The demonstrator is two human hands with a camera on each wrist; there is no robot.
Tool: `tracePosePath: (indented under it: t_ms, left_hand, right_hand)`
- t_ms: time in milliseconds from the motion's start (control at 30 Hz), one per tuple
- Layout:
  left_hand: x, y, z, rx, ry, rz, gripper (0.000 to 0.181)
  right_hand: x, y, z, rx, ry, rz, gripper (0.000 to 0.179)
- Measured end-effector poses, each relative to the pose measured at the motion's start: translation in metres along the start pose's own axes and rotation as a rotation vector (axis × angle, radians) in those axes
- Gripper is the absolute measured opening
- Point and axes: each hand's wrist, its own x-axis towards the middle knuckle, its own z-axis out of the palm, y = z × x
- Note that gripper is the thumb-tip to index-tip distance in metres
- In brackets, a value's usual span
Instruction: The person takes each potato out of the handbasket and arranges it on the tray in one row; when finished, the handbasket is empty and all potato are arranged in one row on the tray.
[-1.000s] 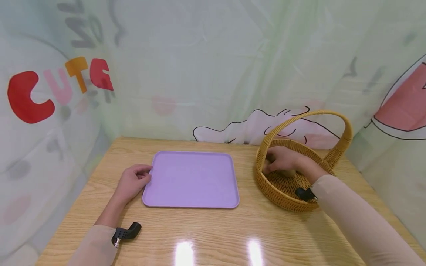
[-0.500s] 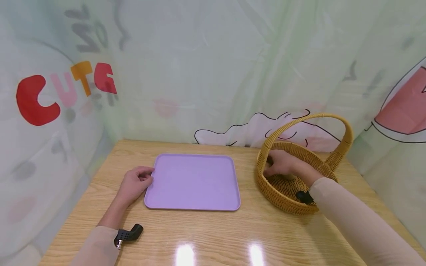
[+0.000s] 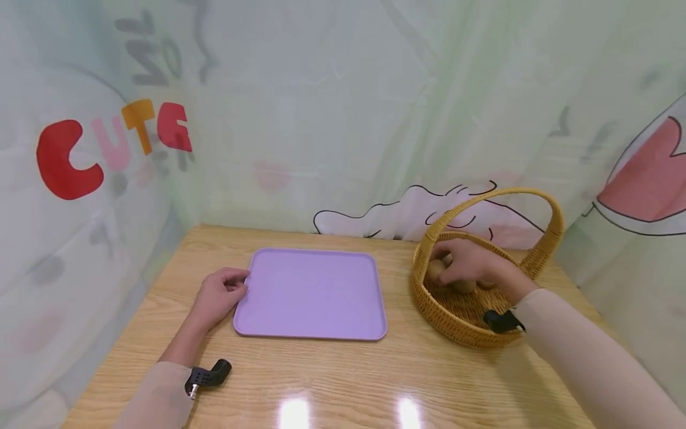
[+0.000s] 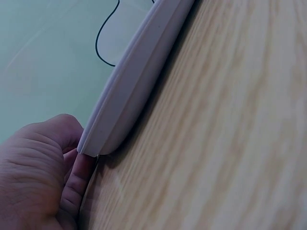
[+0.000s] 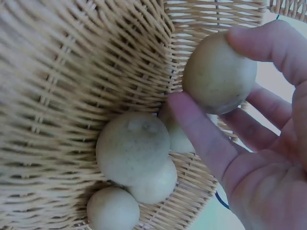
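My right hand [image 3: 466, 260] reaches inside the wicker basket [image 3: 461, 333] and grips a potato [image 5: 220, 74] between thumb and fingers. Below it in the right wrist view lie several more tan, speckled potatoes, among them a large one [image 5: 133, 148] and a smaller one [image 5: 113, 210]. At the left end of the flat purple tray [image 3: 311, 295], my left hand [image 3: 217, 295] holds the rim, fingers curled. In the left wrist view a fingertip sits under the corner of the tray's edge [image 4: 129, 91].
The basket's tall arched handle [image 3: 501, 193] rises over my right forearm. The wooden table [image 3: 343, 375] runs up to a printed cloth backdrop [image 3: 300, 119]. Black wrist cameras stick out from both sleeves, the left one [image 3: 210, 375] low over the table.
Inside the basket my right hand has shifted slightly to the right and up, and more potatoes show beneath it. My left hand stays at the tray's rim. The head view has shifted slightly.
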Motion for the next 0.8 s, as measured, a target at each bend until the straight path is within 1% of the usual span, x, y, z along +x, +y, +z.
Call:
tracePosePath:
  t_ms: [67, 167, 300, 400, 667, 800]
  left_hand:
    - [0.0, 0.0, 0.0, 0.006, 0.0, 0.001, 0.03]
    - [0.0, 0.001, -0.001, 0.009, 0.001, 0.008, 0.03]
    - [0.001, 0.0, -0.001, 0.016, 0.004, 0.008, 0.031]
    - [0.0, -0.001, 0.0, 0.022, 0.007, 0.007, 0.031]
    - [-0.002, 0.0, 0.001, 0.027, 0.001, -0.001, 0.031]
    - [-0.003, 0.001, 0.001, 0.024, -0.003, -0.008, 0.032]
  right_hand:
    - [-0.005, -0.001, -0.004, -0.015, 0.014, -0.018, 0.04]
    - [-0.012, -0.003, -0.008, -0.031, 0.048, -0.021, 0.044]
    - [-0.023, -0.006, -0.013, -0.027, 0.083, 0.0, 0.049]
    - [-0.031, -0.009, -0.015, -0.025, 0.111, 0.011, 0.049]
    - [-0.053, -0.019, -0.018, 0.022, 0.184, -0.024, 0.047]
    - [-0.062, -0.021, -0.018, 0.028, 0.219, -0.065, 0.046]
